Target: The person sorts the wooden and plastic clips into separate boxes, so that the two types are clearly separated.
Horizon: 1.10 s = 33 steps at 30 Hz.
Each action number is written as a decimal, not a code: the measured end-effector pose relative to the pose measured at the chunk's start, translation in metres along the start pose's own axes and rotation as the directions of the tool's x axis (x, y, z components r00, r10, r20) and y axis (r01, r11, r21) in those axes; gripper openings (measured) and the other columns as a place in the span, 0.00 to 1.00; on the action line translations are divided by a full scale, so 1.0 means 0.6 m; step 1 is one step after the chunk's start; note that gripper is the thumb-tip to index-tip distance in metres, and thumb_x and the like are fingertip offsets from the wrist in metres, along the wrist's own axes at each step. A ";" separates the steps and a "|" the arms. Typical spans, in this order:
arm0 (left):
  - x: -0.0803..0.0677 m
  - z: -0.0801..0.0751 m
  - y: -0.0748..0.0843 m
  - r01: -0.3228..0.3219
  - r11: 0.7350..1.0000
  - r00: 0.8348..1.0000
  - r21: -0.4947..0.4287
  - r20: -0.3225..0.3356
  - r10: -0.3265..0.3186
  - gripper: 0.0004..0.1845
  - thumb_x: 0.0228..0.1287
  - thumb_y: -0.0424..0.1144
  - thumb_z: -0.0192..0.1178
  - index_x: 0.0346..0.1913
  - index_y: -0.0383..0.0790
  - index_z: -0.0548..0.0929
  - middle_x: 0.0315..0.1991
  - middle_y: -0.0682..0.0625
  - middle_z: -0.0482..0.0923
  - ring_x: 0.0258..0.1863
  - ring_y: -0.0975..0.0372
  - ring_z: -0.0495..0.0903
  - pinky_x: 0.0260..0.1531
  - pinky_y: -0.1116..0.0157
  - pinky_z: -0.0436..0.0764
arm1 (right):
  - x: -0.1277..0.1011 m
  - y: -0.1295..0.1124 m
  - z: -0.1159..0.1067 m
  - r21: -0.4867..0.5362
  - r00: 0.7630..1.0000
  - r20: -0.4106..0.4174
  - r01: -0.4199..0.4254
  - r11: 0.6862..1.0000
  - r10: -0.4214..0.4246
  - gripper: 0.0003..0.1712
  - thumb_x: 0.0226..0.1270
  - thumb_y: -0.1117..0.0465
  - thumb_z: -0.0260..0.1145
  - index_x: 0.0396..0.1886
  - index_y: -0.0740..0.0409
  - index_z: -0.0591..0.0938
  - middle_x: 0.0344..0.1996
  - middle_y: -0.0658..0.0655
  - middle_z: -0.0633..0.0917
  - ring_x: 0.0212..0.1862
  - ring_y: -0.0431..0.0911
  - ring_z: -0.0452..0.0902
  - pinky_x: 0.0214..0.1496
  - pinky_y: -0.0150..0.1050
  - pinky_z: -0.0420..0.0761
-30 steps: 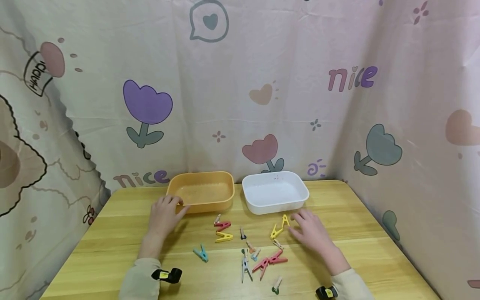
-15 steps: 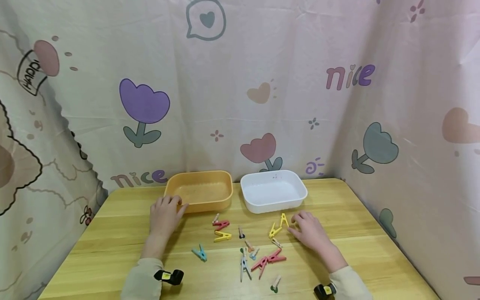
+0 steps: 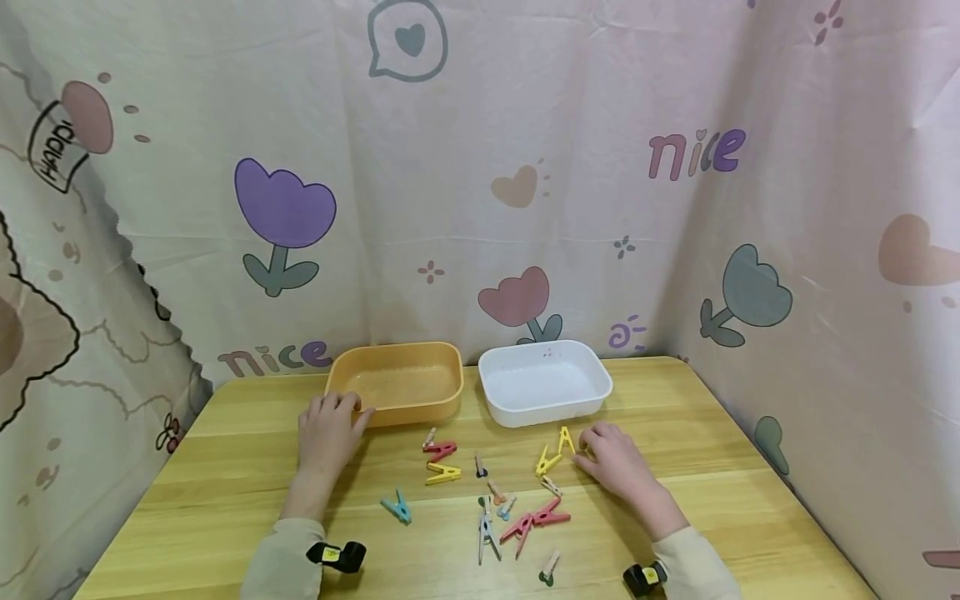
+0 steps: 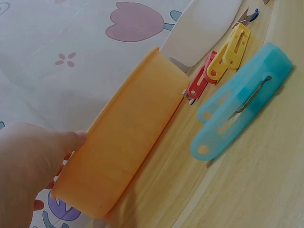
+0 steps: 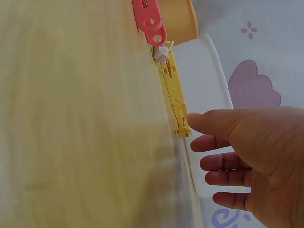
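My left hand holds the near left corner of an orange plastic basin, thumb at the rim in the left wrist view. My right hand hovers close beside a yellow clothespin. In the right wrist view its thumb is at that clothespin's end, other fingers loosely bent with nothing between them; whether the thumb touches cannot be told. Another yellow clothespin lies just left of it. Nearest the left hand on the table is a blue clothespin.
A white basin stands right of the orange one, by the curtain. Between the hands lie a red clothespin, a yellow clothespin, pink clothespins, a grey clothespin and several small wooden clips on the wooden table.
The head view has shifted slightly, so everything sits a little further left. Both hands hold nearly the same places; the right fingers look slightly more bent. The clothespins and basins have not visibly moved.
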<state>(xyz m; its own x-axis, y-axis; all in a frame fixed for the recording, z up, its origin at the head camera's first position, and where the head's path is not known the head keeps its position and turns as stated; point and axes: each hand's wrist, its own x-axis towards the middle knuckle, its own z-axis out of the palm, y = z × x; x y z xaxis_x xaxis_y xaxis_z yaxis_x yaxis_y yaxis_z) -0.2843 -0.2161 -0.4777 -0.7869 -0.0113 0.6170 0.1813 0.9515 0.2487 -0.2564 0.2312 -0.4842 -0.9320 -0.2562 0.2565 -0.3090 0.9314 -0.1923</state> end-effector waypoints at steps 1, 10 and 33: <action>0.000 0.000 0.000 0.001 1.000 1.000 0.000 0.002 -0.001 0.14 0.59 0.48 0.68 0.34 0.41 0.78 0.36 0.42 0.78 0.40 0.43 0.74 0.39 0.45 0.71 | 0.001 0.000 0.001 -0.002 1.000 0.000 0.003 1.000 -0.003 0.10 0.59 0.54 0.72 0.30 0.53 0.81 0.37 0.55 0.81 0.43 0.52 0.75 0.45 0.51 0.76; 0.000 0.002 -0.001 0.006 1.000 1.000 0.000 0.015 -0.006 0.14 0.59 0.48 0.68 0.35 0.42 0.78 0.36 0.41 0.79 0.41 0.43 0.74 0.41 0.45 0.71 | 0.009 0.000 0.010 -0.008 0.999 -0.016 0.039 0.999 -0.039 0.11 0.57 0.57 0.73 0.25 0.50 0.78 0.31 0.51 0.77 0.39 0.48 0.72 0.40 0.47 0.73; -0.001 0.000 0.000 0.005 1.000 1.000 0.003 0.005 -0.005 0.14 0.59 0.48 0.68 0.35 0.41 0.79 0.36 0.41 0.79 0.40 0.43 0.74 0.40 0.45 0.71 | 0.014 0.004 0.010 -0.045 0.988 -0.098 0.118 0.992 -0.122 0.11 0.53 0.66 0.73 0.21 0.53 0.77 0.26 0.52 0.76 0.32 0.48 0.71 0.34 0.45 0.73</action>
<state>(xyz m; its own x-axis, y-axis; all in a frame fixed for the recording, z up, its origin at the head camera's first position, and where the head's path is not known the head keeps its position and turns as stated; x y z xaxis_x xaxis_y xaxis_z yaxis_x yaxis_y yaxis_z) -0.2837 -0.2162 -0.4782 -0.7909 -0.0147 0.6118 0.1753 0.9524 0.2494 -0.2660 0.2296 -0.4884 -0.8641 -0.3417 0.3697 -0.4082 0.9053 -0.1173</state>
